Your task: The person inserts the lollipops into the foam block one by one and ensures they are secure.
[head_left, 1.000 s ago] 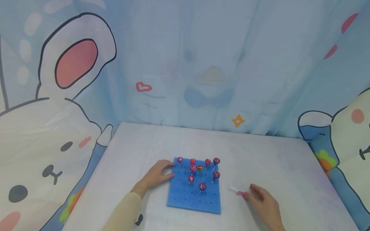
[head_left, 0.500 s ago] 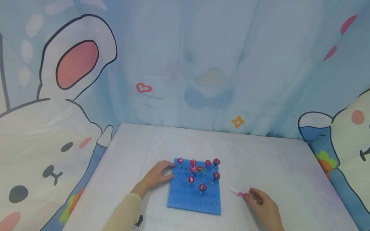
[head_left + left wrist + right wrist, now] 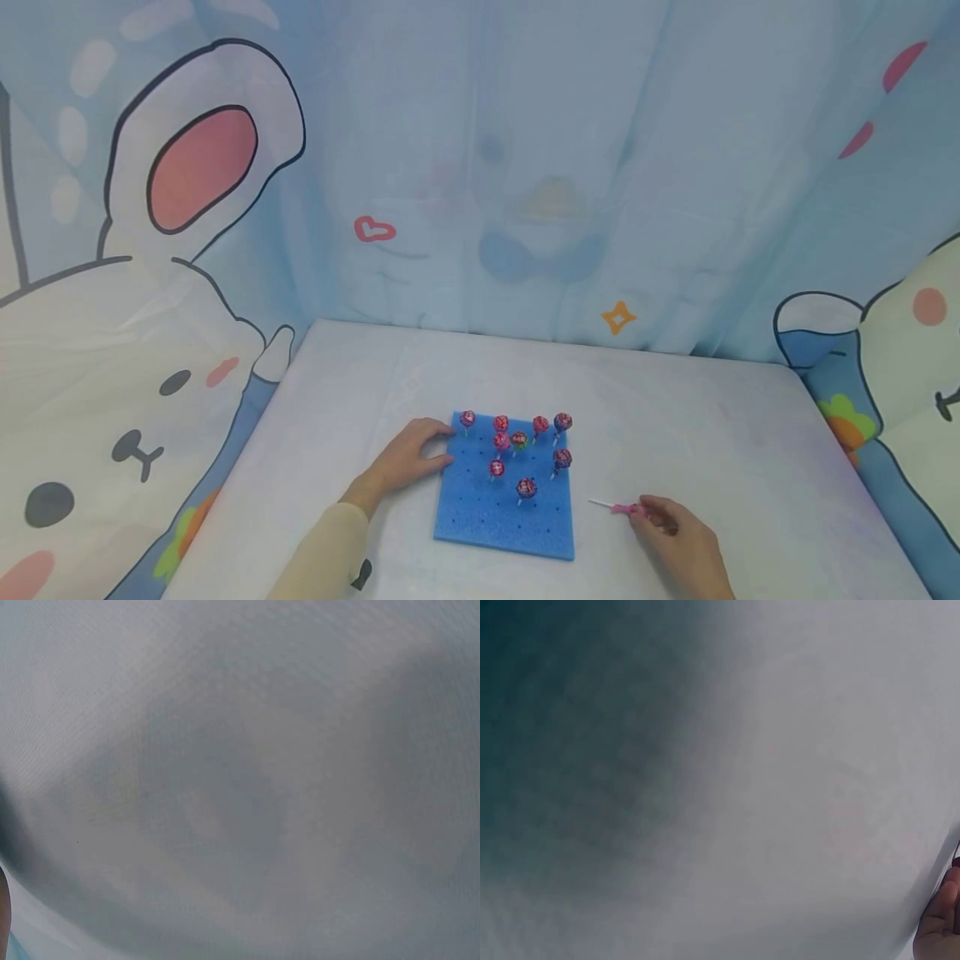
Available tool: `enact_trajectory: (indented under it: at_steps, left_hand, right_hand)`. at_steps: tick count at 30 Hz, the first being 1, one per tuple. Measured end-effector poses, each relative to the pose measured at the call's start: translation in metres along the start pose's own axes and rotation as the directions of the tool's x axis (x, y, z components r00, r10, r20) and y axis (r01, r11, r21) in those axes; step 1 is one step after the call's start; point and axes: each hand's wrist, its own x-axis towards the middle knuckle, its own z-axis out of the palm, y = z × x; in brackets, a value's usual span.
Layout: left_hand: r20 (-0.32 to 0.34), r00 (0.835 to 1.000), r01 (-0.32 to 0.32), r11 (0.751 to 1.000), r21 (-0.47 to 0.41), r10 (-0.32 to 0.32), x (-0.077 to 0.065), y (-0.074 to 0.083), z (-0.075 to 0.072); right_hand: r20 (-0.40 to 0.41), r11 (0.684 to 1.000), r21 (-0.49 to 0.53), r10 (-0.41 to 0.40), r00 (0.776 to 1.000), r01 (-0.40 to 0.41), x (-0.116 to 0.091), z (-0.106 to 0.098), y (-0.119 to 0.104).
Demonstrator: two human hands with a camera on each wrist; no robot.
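Observation:
My right hand (image 3: 678, 533) pinches a pink-wrapped lollipop (image 3: 625, 508) by its head, to the right of the blue foam board (image 3: 510, 529). The white stick points left toward the board, and the head is mostly hidden by the fingers. My left hand (image 3: 412, 454) rests at the board's left edge, thumb and fingers spread against it. Several wrapped lollipops stand upright in the board, most of them in its far half; one dark red lollipop (image 3: 527, 488) stands nearer the middle. In the right wrist view, part of the right hand (image 3: 939, 922) shows at the lower right corner.
Small holes dot the board, with several unfilled ones in its near half. The white table (image 3: 675, 417) extends around it. Behind hangs a light blue curtain (image 3: 420, 150) with cartoon prints. Blurred cloth (image 3: 240, 780) fills most of the left wrist view.
My right hand has shifted slightly down and left, and the lollipop has turned so its stick lies flatter and points more to the left. My left hand has stayed at the board's edge.

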Motion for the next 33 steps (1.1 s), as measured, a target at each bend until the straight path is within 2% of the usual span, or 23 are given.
enact_trajectory:
  at_steps: [7,13,16,26,33]
  left_hand:
    - [0.001,1.0,0.0,1.0,0.003,0.0,0.001,-0.001,0.0]
    - [-0.005,1.0,-0.018,1.0,0.005,0.018,0.001,0.0,-0.001]
    - [-0.009,0.999,-0.036,0.999,0.015,0.036,0.0,0.0,0.0]
    - [-0.008,1.0,-0.017,1.0,0.01,0.017,-0.001,0.001,-0.001]
    - [-0.008,0.999,-0.032,0.999,0.021,0.032,0.0,0.001,-0.001]
  right_hand:
    - [0.02,0.998,0.003,-0.067,0.998,0.067,-0.003,-0.005,-0.001]
    - [-0.003,0.996,-0.001,-0.092,0.996,0.092,-0.003,-0.003,0.0]
    - [-0.015,0.996,0.01,-0.086,0.996,0.087,-0.003,-0.002,0.001]
    - [-0.029,0.989,0.145,-0.015,0.999,0.019,0.0,-0.006,-0.01]
    - [-0.037,0.98,0.191,-0.045,0.998,0.052,0.0,-0.01,-0.022]
